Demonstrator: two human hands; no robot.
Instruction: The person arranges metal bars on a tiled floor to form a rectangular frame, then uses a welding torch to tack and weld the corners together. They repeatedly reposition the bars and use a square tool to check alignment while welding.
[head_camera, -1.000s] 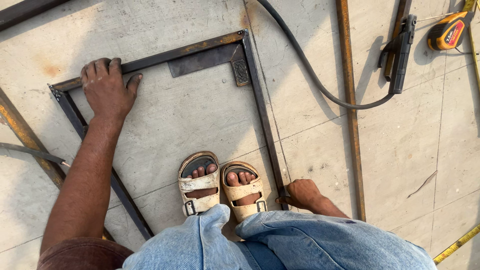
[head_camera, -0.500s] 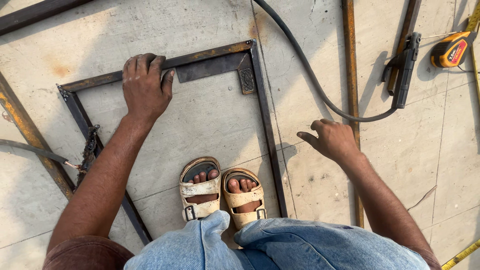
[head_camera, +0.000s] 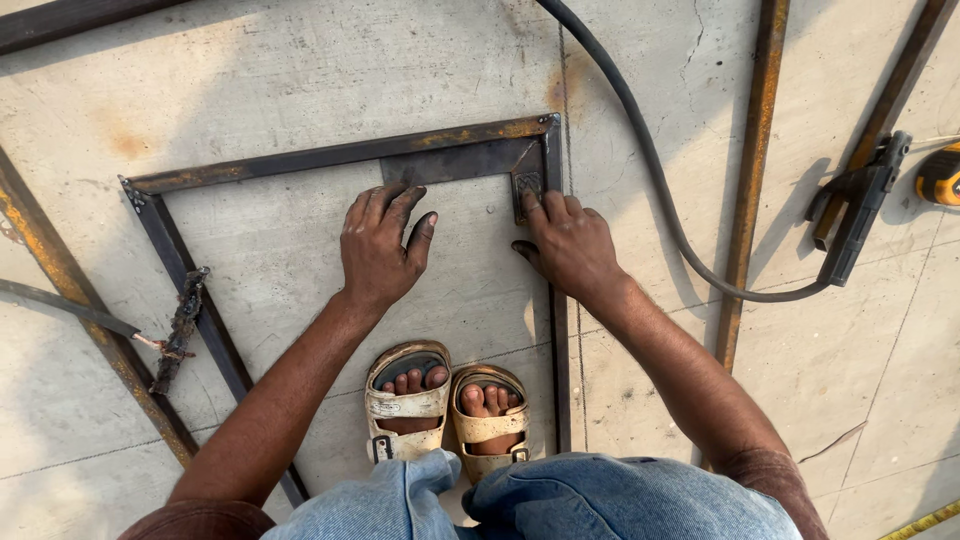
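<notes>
My left hand (head_camera: 378, 245) lies open on the metal frame (head_camera: 340, 155); my right hand (head_camera: 570, 245) fingers its small corner plate (head_camera: 526, 190), gripping nothing. Frame laid out, corner unwelded.

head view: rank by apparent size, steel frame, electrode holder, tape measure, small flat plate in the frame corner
1. Steel frame, by far the largest.
2. Electrode holder.
3. Small flat plate and tape measure: unsure. The right hand covers part of the plate, and the picture edge crops the tape.

A metalworking site on a concrete floor (head_camera: 250, 70). Rusty steel bars (head_camera: 755, 150), a welded frame (head_camera: 340, 155) and a welding electrode holder (head_camera: 860, 205) lie around.
</notes>
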